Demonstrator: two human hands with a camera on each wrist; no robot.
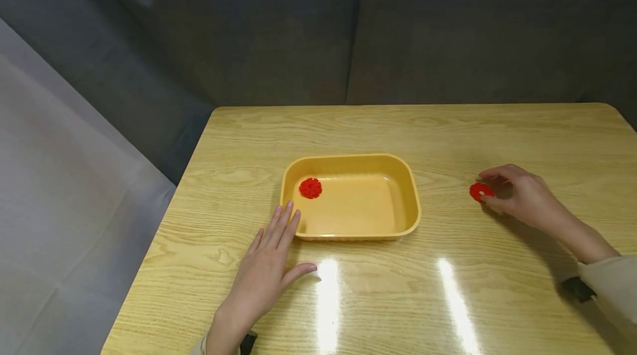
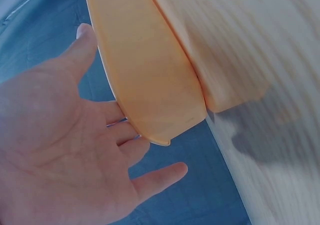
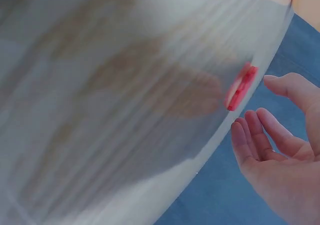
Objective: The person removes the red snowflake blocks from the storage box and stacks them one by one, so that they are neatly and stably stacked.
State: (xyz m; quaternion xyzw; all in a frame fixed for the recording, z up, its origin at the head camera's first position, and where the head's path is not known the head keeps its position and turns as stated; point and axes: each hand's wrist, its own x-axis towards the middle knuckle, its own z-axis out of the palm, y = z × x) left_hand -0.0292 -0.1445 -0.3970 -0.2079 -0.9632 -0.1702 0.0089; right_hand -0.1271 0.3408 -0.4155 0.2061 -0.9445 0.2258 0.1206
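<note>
Right hand [image 1: 528, 198]: fingers parted, red disc [image 1: 474, 191] just beyond.
Left hand [image 1: 261, 269]: fingers straight, touching yellow tray [image 1: 355, 205]; second disc [image 1: 311, 188] lies inside, ahead of them.

So the tray [image 1: 353, 205] is a warm plain yellow, more orange in the left wrist view. The inner disc [image 1: 311, 188] is bright red, and the second disc [image 1: 475, 189] off to the right is the same red, though kinda pinkish in the right wrist view. Worktop [image 1: 388, 283] is yellowish with a streaky wood grain, plus white glare streaks [image 1: 327, 305]. Backdrop cloth [image 1: 278, 34] is dark grey, side cloth [image 1: 64, 178] pale grey. Right sleeve [image 1: 609, 283] is cream, wrist strap [image 1: 578, 290] black.
</note>
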